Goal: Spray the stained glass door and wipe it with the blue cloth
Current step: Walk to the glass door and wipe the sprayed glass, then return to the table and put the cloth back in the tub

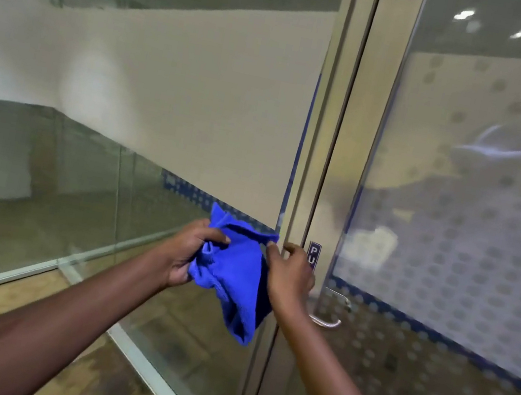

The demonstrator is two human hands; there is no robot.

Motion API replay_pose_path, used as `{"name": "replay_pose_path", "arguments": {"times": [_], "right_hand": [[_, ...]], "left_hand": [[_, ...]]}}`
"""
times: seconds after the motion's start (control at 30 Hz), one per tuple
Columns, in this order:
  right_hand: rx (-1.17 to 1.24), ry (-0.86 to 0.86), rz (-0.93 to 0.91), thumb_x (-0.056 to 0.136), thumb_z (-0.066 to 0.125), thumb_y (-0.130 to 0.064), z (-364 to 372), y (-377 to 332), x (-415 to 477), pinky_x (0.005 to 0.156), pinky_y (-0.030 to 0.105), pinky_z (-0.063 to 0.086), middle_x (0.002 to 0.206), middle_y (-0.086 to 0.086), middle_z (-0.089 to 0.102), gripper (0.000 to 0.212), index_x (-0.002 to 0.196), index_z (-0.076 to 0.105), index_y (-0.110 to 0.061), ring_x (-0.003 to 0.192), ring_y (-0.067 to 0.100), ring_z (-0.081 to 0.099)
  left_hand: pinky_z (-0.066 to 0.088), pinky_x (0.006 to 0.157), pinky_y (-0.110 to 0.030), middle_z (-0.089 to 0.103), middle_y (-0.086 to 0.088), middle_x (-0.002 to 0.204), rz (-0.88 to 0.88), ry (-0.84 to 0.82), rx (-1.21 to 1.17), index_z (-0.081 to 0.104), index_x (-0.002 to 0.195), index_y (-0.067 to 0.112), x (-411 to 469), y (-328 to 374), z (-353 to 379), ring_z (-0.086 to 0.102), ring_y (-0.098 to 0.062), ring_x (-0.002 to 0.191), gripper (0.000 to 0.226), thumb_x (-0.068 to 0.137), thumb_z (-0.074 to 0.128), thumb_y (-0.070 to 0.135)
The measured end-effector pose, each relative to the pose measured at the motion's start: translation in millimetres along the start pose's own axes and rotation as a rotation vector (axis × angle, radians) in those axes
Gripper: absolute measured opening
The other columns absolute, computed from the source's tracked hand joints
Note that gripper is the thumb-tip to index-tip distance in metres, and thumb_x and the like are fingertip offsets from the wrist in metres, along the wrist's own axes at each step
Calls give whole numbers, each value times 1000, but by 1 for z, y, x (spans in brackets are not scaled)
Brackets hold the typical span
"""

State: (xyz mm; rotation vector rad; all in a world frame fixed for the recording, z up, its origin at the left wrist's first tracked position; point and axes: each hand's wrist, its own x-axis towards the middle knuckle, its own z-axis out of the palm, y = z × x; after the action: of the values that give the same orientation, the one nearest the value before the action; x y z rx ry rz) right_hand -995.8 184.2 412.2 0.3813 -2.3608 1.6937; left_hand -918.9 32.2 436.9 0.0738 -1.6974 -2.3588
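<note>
In the head view, one bright blue fluffy cloth [235,273] is held up in the air between two hands, near the middle of the scene. The left hand [192,253] is closed around the left edge of the cloth, with the fingers curled into the folds. The right hand [290,275] is pinching the right top corner of the cloth with finger and thumb. The cloth hangs down in a loose bunch below the hands and is not touching the glass.

The frosted glass door [481,201] with a pattern of pale dots is seen on the right, just past the right hand. A white foamy patch [372,246] is seen on the glass, near the frame, and a long smeared streak [497,148] is seen higher up. One silver metal door handle [331,309] sits low on the door, close below the right hand. One small dark push sign [313,253] is stuck on the pale metal door frame [331,140]. One large glass wall panel [166,93] with a wide frosted band is seen on the left.

No spray bottle is seen anywhere. The spraying seems to be done, because foam is already on the door. The cloth is being opened or folded, ready for wiping. Next, the cloth should be moved right and pressed flat on the foamy patch, then rubbed across the glass.
</note>
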Motion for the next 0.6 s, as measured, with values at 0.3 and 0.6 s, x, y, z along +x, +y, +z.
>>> {"name": "replay_pose_path", "arguments": {"times": [0.3,0.6], "right_hand": [[678,-883,779,98,44,-46,74,-16,-41,66,38,60,86,14,75,44,103,66,-9,72,30,72],[529,-762,307,77,77,-7,148,-63,-55,68,42,62,89,13,76,27,100,65,-7,80,28,74]], "left_hand": [[58,64,-32,74,-14,82,-45,311,-150,64,98,3,-56,24,-84,71,-25,70,20,94,50,17],[52,74,-37,74,-12,84,-68,574,-99,76,86,11,-119,39,-180,70,-28,73,21,87,65,29]]}}
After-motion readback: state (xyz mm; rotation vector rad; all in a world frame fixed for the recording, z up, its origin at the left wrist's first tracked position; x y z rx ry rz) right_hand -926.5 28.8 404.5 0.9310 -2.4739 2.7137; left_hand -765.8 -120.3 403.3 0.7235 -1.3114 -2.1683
